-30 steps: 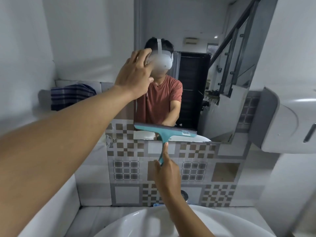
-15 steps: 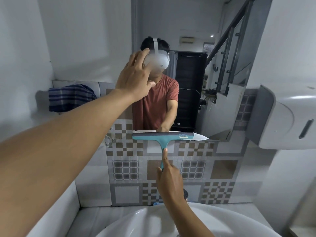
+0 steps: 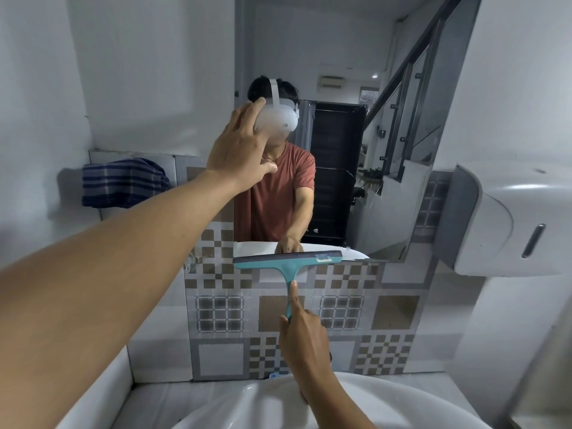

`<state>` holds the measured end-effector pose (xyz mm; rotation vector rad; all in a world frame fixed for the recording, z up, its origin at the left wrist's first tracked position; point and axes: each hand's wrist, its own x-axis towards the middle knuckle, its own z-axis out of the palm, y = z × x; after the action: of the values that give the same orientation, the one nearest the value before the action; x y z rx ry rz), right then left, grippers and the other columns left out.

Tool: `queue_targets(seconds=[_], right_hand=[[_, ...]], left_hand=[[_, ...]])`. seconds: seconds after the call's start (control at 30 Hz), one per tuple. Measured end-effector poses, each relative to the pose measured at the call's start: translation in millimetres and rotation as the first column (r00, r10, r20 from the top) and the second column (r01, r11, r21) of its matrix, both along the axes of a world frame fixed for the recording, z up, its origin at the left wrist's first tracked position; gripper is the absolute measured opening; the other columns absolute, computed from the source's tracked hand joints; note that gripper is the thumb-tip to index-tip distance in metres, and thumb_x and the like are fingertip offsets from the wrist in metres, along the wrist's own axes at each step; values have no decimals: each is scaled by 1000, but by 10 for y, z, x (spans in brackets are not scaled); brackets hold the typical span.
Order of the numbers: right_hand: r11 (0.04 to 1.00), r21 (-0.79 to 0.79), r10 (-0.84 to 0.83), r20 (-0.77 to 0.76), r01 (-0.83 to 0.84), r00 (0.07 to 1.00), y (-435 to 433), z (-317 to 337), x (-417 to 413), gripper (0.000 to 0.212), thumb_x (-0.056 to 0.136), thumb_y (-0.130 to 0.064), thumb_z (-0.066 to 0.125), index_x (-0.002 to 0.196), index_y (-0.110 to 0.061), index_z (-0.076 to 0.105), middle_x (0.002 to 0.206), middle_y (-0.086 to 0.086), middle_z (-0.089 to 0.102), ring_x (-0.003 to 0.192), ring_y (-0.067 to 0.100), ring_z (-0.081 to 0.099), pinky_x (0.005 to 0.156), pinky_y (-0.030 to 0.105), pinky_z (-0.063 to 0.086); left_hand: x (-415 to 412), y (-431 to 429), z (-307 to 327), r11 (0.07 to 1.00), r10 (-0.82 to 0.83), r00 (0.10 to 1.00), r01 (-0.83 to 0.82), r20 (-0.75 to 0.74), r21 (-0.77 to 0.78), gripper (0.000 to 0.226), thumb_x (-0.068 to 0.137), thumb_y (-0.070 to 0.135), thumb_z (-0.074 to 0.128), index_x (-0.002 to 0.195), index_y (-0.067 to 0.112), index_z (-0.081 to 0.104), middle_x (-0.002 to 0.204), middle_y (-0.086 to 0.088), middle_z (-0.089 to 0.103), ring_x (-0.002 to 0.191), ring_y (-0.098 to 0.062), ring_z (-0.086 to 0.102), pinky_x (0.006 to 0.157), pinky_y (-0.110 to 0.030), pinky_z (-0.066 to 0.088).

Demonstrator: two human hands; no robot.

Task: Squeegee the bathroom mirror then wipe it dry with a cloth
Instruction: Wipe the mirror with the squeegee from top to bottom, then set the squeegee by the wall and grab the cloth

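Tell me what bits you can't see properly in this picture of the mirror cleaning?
- Squeegee handle end: head view, wrapped inside the right hand.
- Label on the squeegee blade: too small to read.
- Left hand palm: faces the mirror, so contact with the glass is unclear.
- Sink: cut off by the bottom edge.
- Striped cloth: what holds it up is hidden behind it.

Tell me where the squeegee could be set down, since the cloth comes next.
Bare ledge lies left of the basin, against the left wall, and behind it below the patterned tiles. The right side is crowded by the dispenser. The right hand holds the squeegee.
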<state>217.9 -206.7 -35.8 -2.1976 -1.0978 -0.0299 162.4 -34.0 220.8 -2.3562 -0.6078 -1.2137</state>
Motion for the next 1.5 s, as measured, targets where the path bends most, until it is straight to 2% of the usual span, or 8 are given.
queue_targets(seconds=[0.27, 0.37, 0.5, 0.8, 0.97, 1.17, 1.33, 1.5], right_hand=[[998, -56, 10, -32, -12, 999, -2, -48, -38, 79, 104, -29, 51, 160, -27, -5, 104, 2, 68, 85, 15, 65, 74, 29, 57], [998, -69, 0, -73, -5, 997, -8, -71, -43, 68, 105, -26, 49, 160, -20, 10, 104, 1, 67, 80, 13, 61, 65, 23, 52], [998, -57, -7, -117, 1, 993, -43, -61, -36, 23, 104, -29, 52, 124, -17, 52, 97, -5, 62, 82, 9, 65, 75, 25, 60], [999, 27, 45, -248, -40, 968, -359, 313, 71, 4, 96, -18, 61, 99, -14, 61, 88, 0, 67, 69, 16, 66, 64, 36, 61], [996, 87, 53, -307, -27, 950, -610, 711, 137, 8, 93, -11, 69, 101, -9, 67, 80, 8, 70, 64, 19, 68, 62, 36, 64], [995, 72, 79, -255, -63, 964, -858, 1067, 205, 20, 84, -12, 80, 101, -6, 72, 75, 9, 73, 51, 11, 66, 53, 23, 58], [996, -29, 80, -173, -86, 982, -997, 1330, 225, 17, 77, -18, 87, 89, -12, 76, 68, 6, 75, 56, 19, 71, 59, 33, 63], [985, -92, 130, -171, -147, 977, -1053, 1510, 205, 16, 77, -16, 87, 87, -9, 76, 71, 8, 76, 60, 20, 73, 66, 38, 64]], left_hand=[[-8, -8, 6, 1000, 5, 1000, -5, -8, 4, 98, 74, 43, 83, 153, 16, 32, 160, -14, 25, 147, -35, 21, 107, -52, 42], [-14, -10, 13, 1000, 10, 1000, -10, -17, 7, 97, 75, 44, 82, 153, 16, 33, 160, -14, 25, 147, -35, 21, 106, -53, 43], [-35, -12, 20, 1000, 11, 999, -11, -38, 4, 96, 76, 43, 82, 153, 15, 32, 159, -14, 24, 146, -35, 21, 105, -53, 44], [-278, -174, -127, 996, -46, 994, 39, -94, -81, 84, 77, 35, 82, 148, 12, 43, 151, -13, 36, 139, -34, 34, 98, -54, 51], [-365, -504, -495, 936, -272, 953, 230, -134, -267, 65, 82, 25, 80, 140, 17, 54, 137, -6, 59, 122, -26, 57, 97, -42, 53], [-373, -960, -974, 785, -504, 849, 372, -161, -495, 37, 87, 6, 68, 122, 14, 70, 117, -3, 73, 108, -17, 65, 98, -29, 49], [-383, -1164, -1252, 773, -553, 807, 404, -207, -488, 34, 92, 14, 68, 125, 22, 69, 124, 1, 70, 116, -15, 62, 102, -31, 49], [-401, -1222, -1303, 803, -548, 809, 438, -212, -403, 26, 92, 23, 68, 118, 25, 72, 109, 3, 73, 100, -16, 64, 89, -34, 55]])
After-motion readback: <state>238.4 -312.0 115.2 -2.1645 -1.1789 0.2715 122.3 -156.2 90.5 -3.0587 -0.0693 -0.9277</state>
